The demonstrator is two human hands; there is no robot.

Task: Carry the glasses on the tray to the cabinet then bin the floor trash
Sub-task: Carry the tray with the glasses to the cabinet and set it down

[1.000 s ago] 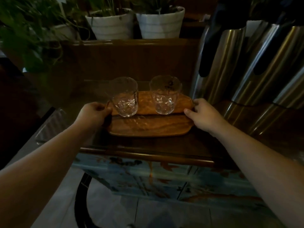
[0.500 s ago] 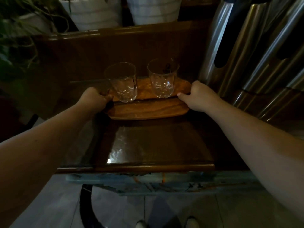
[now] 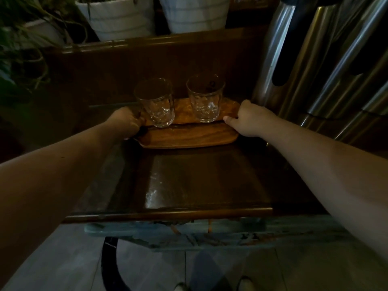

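Head view, dim light. Landmark: oval brown wooden tray (image 3: 189,136) lying flat at the far end of a dark glossy wooden worktop (image 3: 205,181). Two clear faceted drinking glasses stand upright on the tray's far half: left glass (image 3: 156,103), right glass (image 3: 205,99), apart from each other, both look empty.

Around the tray: just right of it, tall brushed steel cylinders with black slots (image 3: 327,59), close to the tray's right end and crowding the hand there. Behind the tray, a dark wooden back panel (image 3: 159,59); above that panel, two white ribbed plant pots (image 3: 123,16), with green leaves (image 3: 27,38) hanging off to the far left. Near side of the tray: bare worktop with a light glare, then its rounded front edge, then a blue patterned panel (image 3: 189,236) below. Grey tiled floor (image 3: 63,259) lower down; two shoe tips (image 3: 245,284) at the bottom edge.

Grip: left hand (image 3: 126,122) closed over the tray's left end, fingers curled under the rim, thumb side next to the left glass. Right hand (image 3: 247,120) clamped on the tray's right end, thumb on the top edge, fingers wrapped round the rim. Can't tell whether the tray is resting on the worktop or raised just clear.
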